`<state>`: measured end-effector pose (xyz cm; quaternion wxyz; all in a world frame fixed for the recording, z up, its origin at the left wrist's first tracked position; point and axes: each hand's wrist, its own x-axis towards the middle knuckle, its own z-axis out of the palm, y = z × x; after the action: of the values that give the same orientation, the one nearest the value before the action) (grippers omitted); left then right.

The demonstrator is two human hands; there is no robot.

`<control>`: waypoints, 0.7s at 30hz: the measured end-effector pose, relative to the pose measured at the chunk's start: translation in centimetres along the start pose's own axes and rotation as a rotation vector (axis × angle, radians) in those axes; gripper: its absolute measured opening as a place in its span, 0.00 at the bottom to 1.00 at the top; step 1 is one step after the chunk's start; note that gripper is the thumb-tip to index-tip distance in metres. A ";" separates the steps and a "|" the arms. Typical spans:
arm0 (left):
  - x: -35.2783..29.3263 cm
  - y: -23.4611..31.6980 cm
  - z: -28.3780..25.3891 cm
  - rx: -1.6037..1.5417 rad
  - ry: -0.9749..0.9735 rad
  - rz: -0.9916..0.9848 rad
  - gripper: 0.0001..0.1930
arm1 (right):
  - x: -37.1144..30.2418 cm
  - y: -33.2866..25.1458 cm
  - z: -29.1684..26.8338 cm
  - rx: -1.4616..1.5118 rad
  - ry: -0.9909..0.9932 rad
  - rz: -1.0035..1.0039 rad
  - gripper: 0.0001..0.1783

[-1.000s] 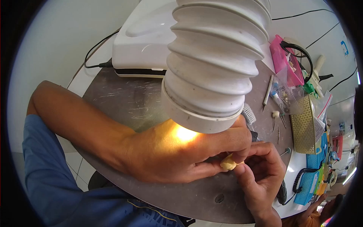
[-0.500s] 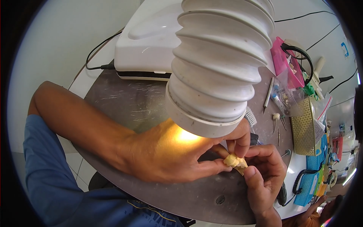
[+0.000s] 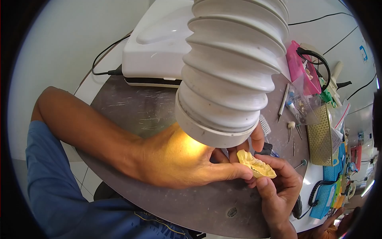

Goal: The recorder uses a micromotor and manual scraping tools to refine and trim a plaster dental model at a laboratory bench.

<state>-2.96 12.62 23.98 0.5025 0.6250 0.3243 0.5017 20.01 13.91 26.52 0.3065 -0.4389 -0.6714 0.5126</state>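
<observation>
A yellow plaster dental cast (image 3: 259, 166), with tooth shapes along its top, is held above the table between both hands. My left hand (image 3: 187, 161) comes from the left and grips the cast's left end, its thumb along the near side. Part of this hand lies hidden under a white ribbed suction hose (image 3: 230, 71), and warm light falls on its back. My right hand (image 3: 280, 187) pinches the cast's right end between thumb and forefinger. Small dark marks show on the cast's near side.
Behind the hose stands a white box-like machine (image 3: 153, 59). To the right lie a pen-like tool (image 3: 283, 99), small burs (image 3: 291, 129), a white-bristled brush (image 3: 264, 124), a woven basket (image 3: 318, 135), a pink tray (image 3: 296, 65) and blue baskets (image 3: 323, 199). Another person (image 3: 330, 229) is at the far lower right.
The dental cast has been turned between my fingers, so its long side and row of teeth now show. My left fingers have shifted their hold; the right hand stays about in place.
</observation>
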 end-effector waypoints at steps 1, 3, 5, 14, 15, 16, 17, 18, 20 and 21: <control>0.0 0.4 -0.2 -0.034 -0.066 -0.079 0.17 | 0.0 -0.1 0.0 -0.016 -0.008 -0.004 0.27; 0.2 0.7 -0.3 -0.070 -0.133 -0.159 0.19 | 0.0 0.0 0.0 -0.034 0.006 -0.014 0.27; 0.3 0.5 -0.2 0.000 -0.082 -0.060 0.17 | 0.0 -0.1 0.1 -0.051 0.016 -0.027 0.28; -0.2 -0.2 -0.2 0.020 -0.068 0.047 0.13 | 0.1 -0.2 0.2 -0.088 0.029 -0.064 0.29; -0.2 -0.1 -0.2 0.020 -0.068 0.047 0.13 | 0.0 -0.2 0.3 -0.074 0.032 -0.059 0.29; -0.2 0.0 -0.2 0.023 -0.076 0.038 0.13 | 0.0 -0.2 0.3 -0.060 0.035 -0.054 0.29; -0.2 0.1 -0.3 0.027 -0.084 0.029 0.13 | 0.0 -0.1 0.2 -0.059 0.034 -0.054 0.29; -0.2 0.2 -0.3 0.027 -0.083 0.029 0.13 | 0.0 -0.1 0.0 -0.072 0.014 -0.050 0.28; 0.1 0.4 -0.4 0.003 -0.126 -0.082 0.12 | 0.0 -0.1 0.0 -0.085 -0.003 -0.045 0.28; 0.2 0.5 -0.4 0.003 -0.127 -0.082 0.12 | 0.2 -0.2 0.3 -0.026 -0.006 -0.040 0.28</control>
<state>-3.32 12.76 24.47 0.5413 0.6424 0.3179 0.4396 19.64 13.94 26.66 0.3091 -0.4278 -0.6874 0.4989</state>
